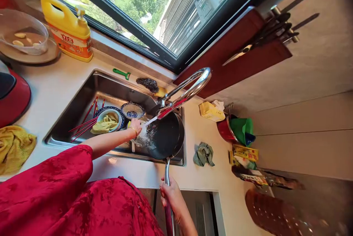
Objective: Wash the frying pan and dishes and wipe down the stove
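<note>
My right hand (171, 193) is wrapped round the long metal handle of a black frying pan (167, 136), which is tilted in the right part of the sink (96, 77). Water runs from the curved faucet (190, 94) and splashes white at the pan's left side. My left hand (135, 126), a bracelet at its wrist, reaches into the splash with fingers bent down. A bit of yellow shows beside it; what it holds is hidden. To its left are a bowl with a yellow-green cloth (106, 122), a blue-patterned dish (132, 111) and several red chopsticks (85, 123).
Behind the sink lie a green peeler (121, 73) and a steel scourer (148, 84). A yellow detergent jug (68, 33) stands at the back left. A grey-green rag (204, 154) lies right of the sink. Knives (271, 31) hang by a red-brown board (231, 48); the window is open.
</note>
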A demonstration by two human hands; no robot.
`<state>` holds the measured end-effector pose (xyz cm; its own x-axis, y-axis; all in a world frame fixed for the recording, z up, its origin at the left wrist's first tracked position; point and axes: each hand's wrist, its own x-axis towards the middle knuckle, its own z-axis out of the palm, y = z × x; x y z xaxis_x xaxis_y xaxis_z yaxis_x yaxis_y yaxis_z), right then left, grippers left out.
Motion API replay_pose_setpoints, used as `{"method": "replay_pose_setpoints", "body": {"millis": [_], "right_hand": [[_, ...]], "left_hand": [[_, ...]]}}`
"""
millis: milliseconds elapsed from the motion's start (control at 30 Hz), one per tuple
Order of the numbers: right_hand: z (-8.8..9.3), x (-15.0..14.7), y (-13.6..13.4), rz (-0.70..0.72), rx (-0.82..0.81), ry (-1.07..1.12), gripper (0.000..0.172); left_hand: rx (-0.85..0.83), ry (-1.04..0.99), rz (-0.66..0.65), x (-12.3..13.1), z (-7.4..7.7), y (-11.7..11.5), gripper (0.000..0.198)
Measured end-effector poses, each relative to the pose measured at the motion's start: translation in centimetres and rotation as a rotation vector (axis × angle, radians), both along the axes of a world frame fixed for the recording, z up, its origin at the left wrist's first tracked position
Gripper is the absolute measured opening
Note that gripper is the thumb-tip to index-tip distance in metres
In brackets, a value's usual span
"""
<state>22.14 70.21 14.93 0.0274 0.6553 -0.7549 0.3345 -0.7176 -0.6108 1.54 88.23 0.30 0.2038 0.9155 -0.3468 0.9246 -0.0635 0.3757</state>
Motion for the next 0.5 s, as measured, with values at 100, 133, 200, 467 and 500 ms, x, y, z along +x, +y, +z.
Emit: {"method": "replay_pose_setpoints", "body": {"millis": [100, 133, 200, 467, 500], "right_hand": [[-0.2, 0.5, -0.8, 0.068, 0.083, -0.176, 0.031], [-0.2, 0.6, -1.0, 0.073, 0.103, -0.21, 0.03], [-0.4, 0.7, -1.4, 0.059, 0.138, -0.244, 0.028], [0.3, -0.7, -2.9, -0.09, 0.138, -0.078, 0.034], [0.4, -1.0, -3.3, -0.114, 0.12, -0.005, 0.034]], "left_hand": [[-0.001, 0.033, 0.003, -1.7, 0.3, 0.0, 0.032], [0.0, 0.035, -0.007, -2.0, 0.6, -0.1, 0.032], [0.003, 0.031, -0.041, -2.3, 1.4, -0.4, 0.03], [0.112, -0.099, -0.311, 0.0, 4.1, -2.6, 0.024], [0.14, -0.119, -0.335, 0.3, 4.3, -2.6, 0.024]]}}
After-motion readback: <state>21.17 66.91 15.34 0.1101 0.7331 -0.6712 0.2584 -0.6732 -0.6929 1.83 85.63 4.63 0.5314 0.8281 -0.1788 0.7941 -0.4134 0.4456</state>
